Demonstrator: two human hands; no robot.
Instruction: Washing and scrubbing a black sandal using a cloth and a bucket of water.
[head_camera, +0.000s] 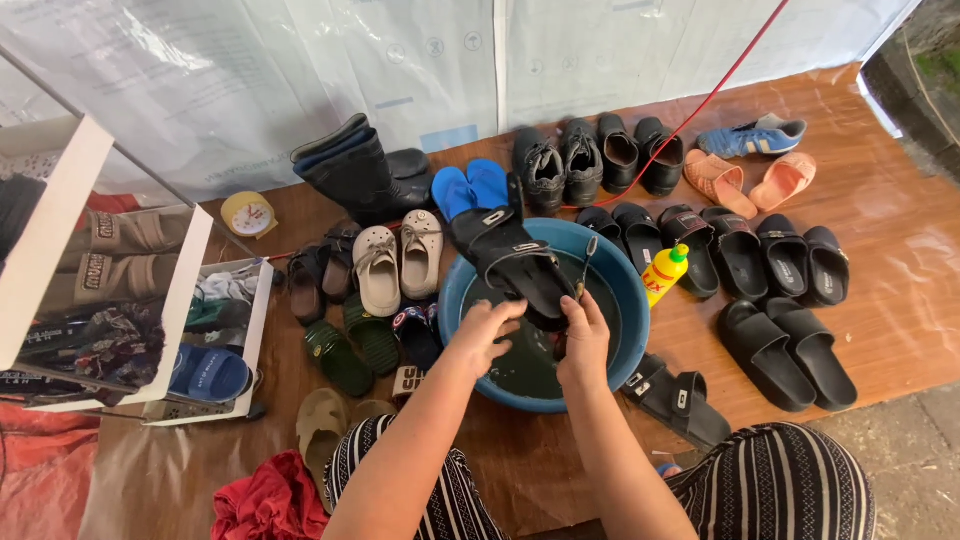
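A blue basin (630, 290) of dark water stands on the brown mat in front of my knees. A black sandal (505, 250) is held tilted over the basin, with its far end past the rim. My left hand (485, 335) grips the sandal's near end from the left. Close beside it on the right, my right hand (585, 338) is closed around a thin brush (588, 258) whose handle sticks up along the sandal's edge. Both hands hover just above the water.
A yellow bottle (664, 273) with a green cap stands at the basin's right rim. Black slides (790, 350), black shoes (580, 155), orange clogs (750, 180), beige clogs (397, 255), rubber boots (355, 170) and green sandals (350, 345) ring the basin. A white shelf (190, 290) is left.
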